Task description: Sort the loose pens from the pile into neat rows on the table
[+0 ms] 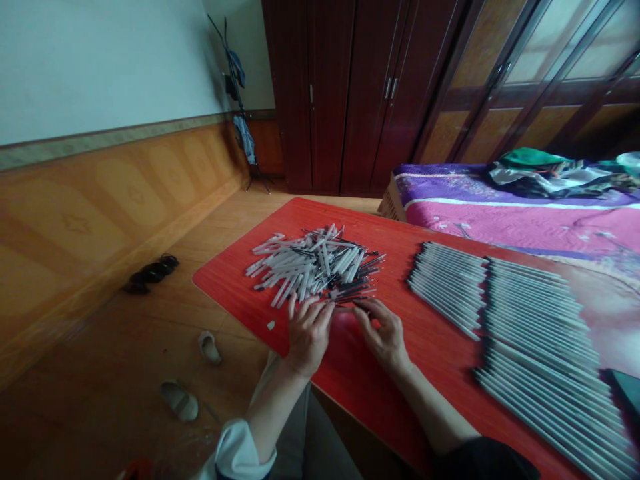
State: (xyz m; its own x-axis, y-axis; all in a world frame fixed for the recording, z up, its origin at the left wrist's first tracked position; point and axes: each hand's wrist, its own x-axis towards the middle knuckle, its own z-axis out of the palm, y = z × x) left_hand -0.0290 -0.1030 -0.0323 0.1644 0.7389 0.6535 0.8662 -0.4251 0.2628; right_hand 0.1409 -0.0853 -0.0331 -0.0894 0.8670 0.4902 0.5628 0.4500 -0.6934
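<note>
From here, my right hand (384, 335) pinches a thin, dark stick (344, 308); my left hand's (307, 333) fingers, beside heaped whitish plastic tubes (290, 263) on the red counter (395, 260), I can't tell.

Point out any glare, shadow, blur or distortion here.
Head view: pale glare washes over the red table near the right edge; head view: the floor sinks into shadow at lower left; head view: the left hand and right hand look slightly soft, the thin piece between them hard to make out; head view: the paneled doors lean at upper right, likely lens distortion.
</note>
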